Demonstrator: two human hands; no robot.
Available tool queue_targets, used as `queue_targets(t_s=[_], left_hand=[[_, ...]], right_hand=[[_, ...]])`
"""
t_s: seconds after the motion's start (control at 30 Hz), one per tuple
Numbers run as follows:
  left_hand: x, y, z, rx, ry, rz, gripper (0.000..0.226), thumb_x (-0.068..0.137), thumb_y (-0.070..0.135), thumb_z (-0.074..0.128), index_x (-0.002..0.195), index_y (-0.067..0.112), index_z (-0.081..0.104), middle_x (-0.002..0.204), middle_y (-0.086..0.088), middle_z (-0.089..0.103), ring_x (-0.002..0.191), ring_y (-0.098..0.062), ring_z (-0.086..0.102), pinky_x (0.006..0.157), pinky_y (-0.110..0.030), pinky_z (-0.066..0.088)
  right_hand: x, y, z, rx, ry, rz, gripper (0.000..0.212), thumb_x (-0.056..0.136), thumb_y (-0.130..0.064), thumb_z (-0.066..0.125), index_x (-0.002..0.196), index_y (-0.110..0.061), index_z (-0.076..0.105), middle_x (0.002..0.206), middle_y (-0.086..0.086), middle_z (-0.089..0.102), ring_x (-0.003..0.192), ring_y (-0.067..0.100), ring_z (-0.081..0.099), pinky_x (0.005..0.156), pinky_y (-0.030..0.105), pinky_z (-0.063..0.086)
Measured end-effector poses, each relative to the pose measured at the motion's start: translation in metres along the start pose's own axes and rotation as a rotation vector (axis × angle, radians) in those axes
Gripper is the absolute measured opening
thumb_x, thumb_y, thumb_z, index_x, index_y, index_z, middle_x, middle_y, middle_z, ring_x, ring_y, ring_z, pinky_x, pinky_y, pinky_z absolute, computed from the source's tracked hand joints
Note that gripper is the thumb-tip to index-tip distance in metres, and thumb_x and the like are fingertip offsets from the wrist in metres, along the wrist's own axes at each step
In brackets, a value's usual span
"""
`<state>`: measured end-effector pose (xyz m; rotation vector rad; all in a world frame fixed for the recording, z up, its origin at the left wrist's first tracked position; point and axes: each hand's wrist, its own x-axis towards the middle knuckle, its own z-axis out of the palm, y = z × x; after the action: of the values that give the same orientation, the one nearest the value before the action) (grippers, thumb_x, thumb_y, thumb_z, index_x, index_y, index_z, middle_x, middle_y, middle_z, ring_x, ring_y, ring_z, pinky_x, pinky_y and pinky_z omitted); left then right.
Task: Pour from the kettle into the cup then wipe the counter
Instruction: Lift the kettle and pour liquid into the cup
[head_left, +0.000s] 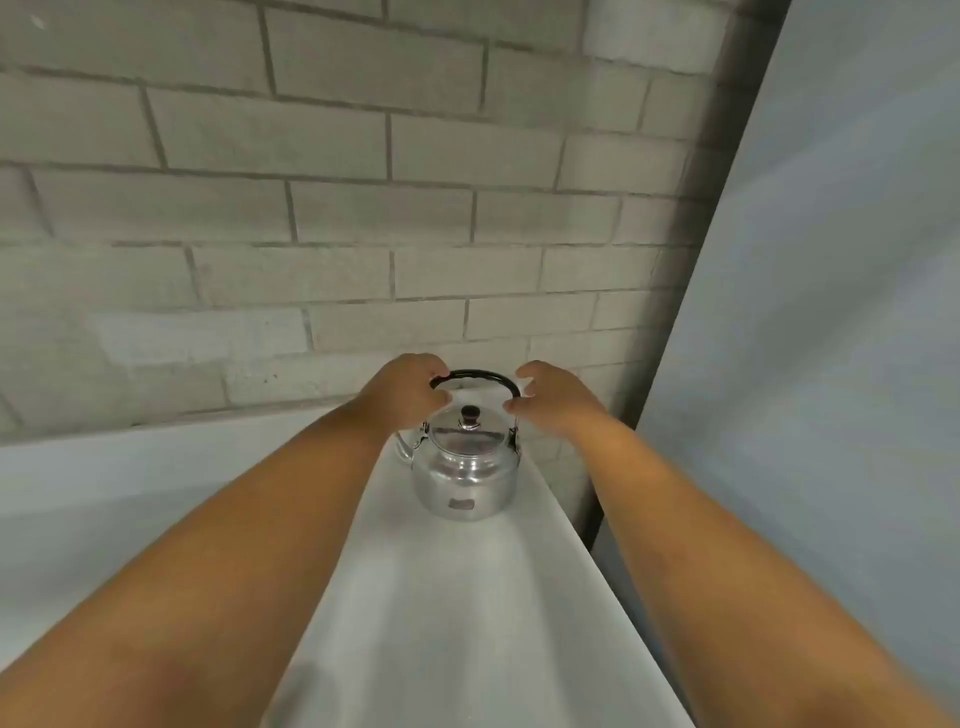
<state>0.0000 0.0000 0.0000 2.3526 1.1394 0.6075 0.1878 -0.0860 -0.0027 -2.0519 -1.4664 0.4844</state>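
A shiny steel kettle (466, 470) with a black arched handle and a black lid knob stands upright on a narrow white counter (457, 597), near its far end by the wall. My left hand (402, 392) has its fingers curled around the left end of the handle. My right hand (550, 397) hovers at the right end of the handle, fingers apart, thumb close to the handle's right side. The spout points left and is partly hidden behind my left wrist. No cup or cloth is in view.
A grey block wall (337, 208) rises right behind the kettle. A pale panel (831, 312) stands along the right side, with a dark gap between it and the counter. A lower white surface (130, 478) lies to the left.
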Motion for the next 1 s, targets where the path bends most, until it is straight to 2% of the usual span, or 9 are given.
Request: queue_targets(t_s=[0.13, 0.23, 0.33, 0.37, 0.43, 0.53, 0.73, 0.83, 1.0], left_hand=[[0.025, -0.010, 0.019, 0.103, -0.004, -0.097, 0.062, 0.081, 0.023, 0.067, 0.137, 0.018, 0.040, 0.142, -0.011, 0.041, 0.126, -0.030, 0.042, 0.100, -0.035, 0.035], [0.038, -0.019, 0.029, 0.126, -0.095, -0.156, 0.068, 0.082, 0.022, 0.065, 0.141, 0.020, 0.031, 0.144, -0.009, 0.040, 0.126, -0.029, 0.042, 0.098, -0.034, 0.037], [0.043, -0.022, 0.033, 0.129, -0.062, -0.105, 0.033, 0.084, 0.015, 0.059, 0.116, 0.015, 0.054, 0.104, -0.008, 0.062, 0.093, -0.028, 0.059, 0.068, -0.025, 0.043], [0.043, -0.022, 0.034, 0.126, -0.036, -0.093, 0.020, 0.086, 0.013, 0.055, 0.105, 0.014, 0.057, 0.089, -0.005, 0.060, 0.078, -0.024, 0.058, 0.057, -0.023, 0.039], [0.042, -0.023, 0.033, 0.092, 0.007, -0.112, 0.009, 0.089, 0.012, 0.052, 0.095, 0.014, 0.058, 0.077, 0.000, 0.054, 0.062, -0.015, 0.049, 0.049, -0.021, 0.034], [0.035, -0.020, 0.029, 0.080, 0.033, -0.113, 0.008, 0.090, 0.013, 0.053, 0.095, 0.012, 0.060, 0.078, 0.000, 0.054, 0.066, -0.015, 0.049, 0.056, -0.024, 0.035], [0.000, 0.000, -0.003, 0.056, 0.082, 0.017, 0.011, 0.087, 0.012, 0.058, 0.095, 0.007, 0.063, 0.087, -0.008, 0.061, 0.078, -0.020, 0.052, 0.070, -0.028, 0.039], [-0.028, 0.013, -0.030, 0.006, 0.087, 0.075, 0.015, 0.084, 0.010, 0.062, 0.099, 0.006, 0.064, 0.092, -0.009, 0.064, 0.079, -0.017, 0.052, 0.073, -0.028, 0.042], [-0.094, 0.032, -0.079, -0.160, 0.068, 0.016, 0.041, 0.085, 0.027, 0.064, 0.123, 0.027, 0.050, 0.100, 0.010, 0.058, 0.084, -0.009, 0.061, 0.068, -0.020, 0.044]], right_hand=[[0.035, 0.015, 0.018, -0.028, -0.004, -0.077, 0.072, 0.078, -0.039, 0.067, 0.140, -0.021, 0.034, 0.138, 0.010, 0.046, 0.115, 0.024, 0.052, 0.084, 0.026, 0.041], [0.057, 0.018, 0.031, 0.001, -0.011, -0.116, 0.079, 0.076, -0.041, 0.070, 0.141, -0.017, 0.032, 0.139, 0.010, 0.046, 0.123, 0.026, 0.048, 0.093, 0.028, 0.037], [0.068, 0.022, 0.040, 0.078, 0.004, -0.131, 0.063, 0.078, -0.038, 0.070, 0.132, -0.017, 0.045, 0.123, 0.004, 0.058, 0.110, 0.020, 0.056, 0.084, 0.023, 0.037], [0.070, 0.022, 0.041, 0.087, 0.014, -0.143, 0.048, 0.079, -0.037, 0.068, 0.121, -0.018, 0.055, 0.110, 0.001, 0.063, 0.100, 0.018, 0.059, 0.077, 0.022, 0.039], [0.070, 0.022, 0.044, 0.114, 0.040, -0.196, 0.017, 0.084, -0.034, 0.063, 0.091, -0.019, 0.063, 0.078, -0.004, 0.063, 0.077, 0.017, 0.061, 0.063, 0.025, 0.043], [0.062, 0.021, 0.046, 0.274, 0.044, -0.236, 0.008, 0.086, -0.027, 0.063, 0.085, -0.019, 0.063, 0.068, -0.010, 0.056, 0.066, 0.009, 0.055, 0.065, 0.029, 0.049], [0.023, -0.001, 0.026, 0.584, 0.073, -0.308, 0.013, 0.073, -0.016, 0.076, 0.083, -0.023, 0.071, 0.070, -0.017, 0.069, 0.063, -0.008, 0.060, 0.059, 0.007, 0.045], [-0.004, -0.029, 0.009, 0.627, 0.106, -0.358, 0.022, 0.066, -0.011, 0.081, 0.078, -0.027, 0.072, 0.069, -0.019, 0.072, 0.069, -0.005, 0.066, 0.065, 0.008, 0.050], [-0.057, -0.080, -0.011, 0.712, 0.208, -0.387, 0.026, 0.064, -0.008, 0.081, 0.080, -0.027, 0.071, 0.073, -0.016, 0.070, 0.060, -0.011, 0.062, 0.052, 0.004, 0.043]])
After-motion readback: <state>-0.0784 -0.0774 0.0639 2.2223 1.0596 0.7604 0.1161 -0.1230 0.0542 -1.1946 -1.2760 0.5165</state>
